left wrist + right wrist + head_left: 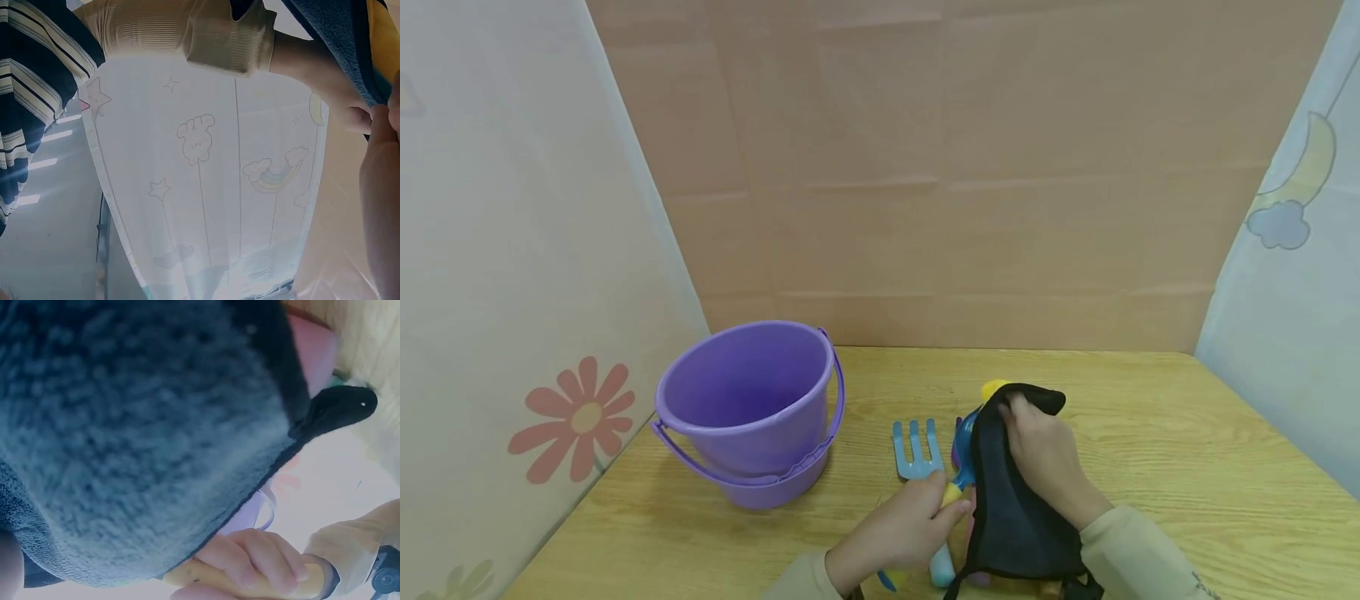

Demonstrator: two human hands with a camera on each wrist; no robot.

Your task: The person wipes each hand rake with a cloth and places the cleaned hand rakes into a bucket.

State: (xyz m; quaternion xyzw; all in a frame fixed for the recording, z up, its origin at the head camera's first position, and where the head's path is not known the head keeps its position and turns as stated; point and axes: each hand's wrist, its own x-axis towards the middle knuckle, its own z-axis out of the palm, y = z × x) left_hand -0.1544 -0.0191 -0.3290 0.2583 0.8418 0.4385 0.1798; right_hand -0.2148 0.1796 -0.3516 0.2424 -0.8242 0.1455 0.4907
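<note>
My left hand (913, 521) grips the yellow handle (237, 578) of a sand toy with a blue head (966, 450). That head is partly covered, so its full shape is hidden. A dark cloth (1018, 525) with black edging drapes down beside it, and my right hand (1045, 454) holds its upper edge, some fingertips out of sight. Seen from the right wrist, the cloth's blue fleecy side (137, 437) fills much of the view. A light-blue toy fork (917, 458) lies just beyond my left hand, partly behind it.
To the left stands a purple bucket (767, 467) with its handle down. Other toys lie around the cloth: a yellow piece (992, 388) pokes out behind it, and a pink thing (312, 350) shows in the right wrist view. A brown panel (955, 208) backs the wooden table (1172, 433).
</note>
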